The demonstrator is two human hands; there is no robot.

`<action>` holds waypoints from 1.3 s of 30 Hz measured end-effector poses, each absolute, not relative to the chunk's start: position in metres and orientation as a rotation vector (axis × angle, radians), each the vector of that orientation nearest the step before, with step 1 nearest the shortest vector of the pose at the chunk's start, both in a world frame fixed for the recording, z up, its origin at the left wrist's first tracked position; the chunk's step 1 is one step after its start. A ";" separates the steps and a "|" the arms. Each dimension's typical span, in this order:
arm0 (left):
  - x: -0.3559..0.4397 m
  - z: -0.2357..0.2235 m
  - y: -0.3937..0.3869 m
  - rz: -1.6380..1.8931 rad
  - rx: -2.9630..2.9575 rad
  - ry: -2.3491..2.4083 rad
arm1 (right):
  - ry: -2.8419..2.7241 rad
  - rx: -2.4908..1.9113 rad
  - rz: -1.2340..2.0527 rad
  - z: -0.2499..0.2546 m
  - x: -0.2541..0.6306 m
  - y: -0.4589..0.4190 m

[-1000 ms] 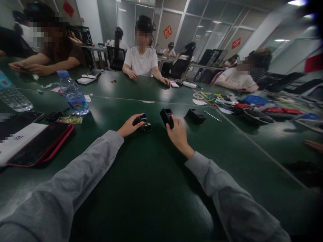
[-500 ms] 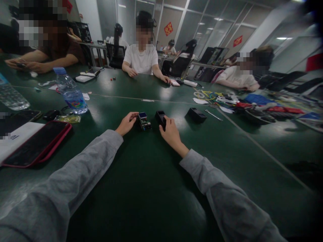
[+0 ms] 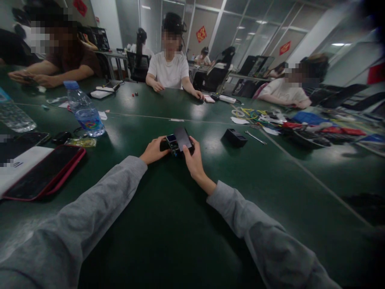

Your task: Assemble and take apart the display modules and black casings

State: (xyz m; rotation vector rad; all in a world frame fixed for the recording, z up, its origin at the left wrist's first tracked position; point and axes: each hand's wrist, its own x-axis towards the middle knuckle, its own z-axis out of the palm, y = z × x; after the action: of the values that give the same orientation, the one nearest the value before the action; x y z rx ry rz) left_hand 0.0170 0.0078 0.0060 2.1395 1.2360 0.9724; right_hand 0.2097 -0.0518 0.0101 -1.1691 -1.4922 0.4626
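Observation:
My left hand [image 3: 155,150] is closed on the left side of a small circuit board with a screen [image 3: 171,138]. Close against the board's right side, my right hand [image 3: 193,156] grips a black plastic case [image 3: 183,138], tilted so that a flat grey face shows. The case covers part of the board, and I cannot tell whether the two touch. A second black box-shaped case [image 3: 235,137] stands on the green table [image 3: 168,224] to the right of my right hand. Beside it lies a metal wrench [image 3: 255,137].
On the left are a water bottle [image 3: 86,110], another bottle [image 3: 15,114] and a phone in a red case [image 3: 45,170]. A heap of cables and tools [image 3: 313,124] spreads over the right. Across the table sits a person in a white shirt [image 3: 168,68], with others nearby.
My right hand has lifted the black case, turned it and brought it left to the board. My left hand has closed on the board, which it was only beside before.

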 end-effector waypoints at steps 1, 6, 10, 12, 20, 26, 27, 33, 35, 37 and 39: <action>0.017 0.006 0.008 0.989 2.126 1.221 | -1.475 -1.165 0.493 0.009 0.208 -0.052; 0.015 0.003 0.011 1.100 1.995 1.197 | -1.559 -1.141 0.493 0.012 0.204 -0.057; 0.020 0.004 0.011 1.215 1.823 1.081 | -1.576 -1.093 0.531 0.020 0.203 -0.063; 0.025 0.007 0.006 1.268 1.706 0.965 | -1.594 -1.088 0.547 0.022 0.202 -0.065; 0.041 0.018 -0.012 1.130 0.964 0.910 | -1.599 -1.037 0.539 0.021 0.197 -0.071; 0.038 0.028 -0.011 1.025 0.775 0.830 | -1.576 -1.094 0.451 0.021 0.196 -0.071; 0.037 0.029 -0.012 1.025 0.765 0.809 | -1.548 -1.109 0.418 0.022 0.196 -0.072; 0.032 0.031 -0.018 1.042 0.955 0.727 | -1.478 -1.155 0.297 0.024 0.191 -0.074; 0.033 0.032 -0.020 1.032 0.997 0.732 | -1.517 -1.141 0.326 0.022 0.186 -0.075; 0.035 0.034 -0.022 1.033 0.999 0.722 | -1.548 -1.109 0.365 0.021 0.181 -0.076; 0.036 0.035 -0.024 1.030 0.959 0.709 | -1.583 -1.079 0.394 0.021 0.178 -0.076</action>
State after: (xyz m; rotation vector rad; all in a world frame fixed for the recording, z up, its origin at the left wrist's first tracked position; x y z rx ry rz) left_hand 0.0365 -0.0239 0.0353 0.9593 0.7090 1.0301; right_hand 0.1779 -0.0762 0.0213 -1.0794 -1.5829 0.3944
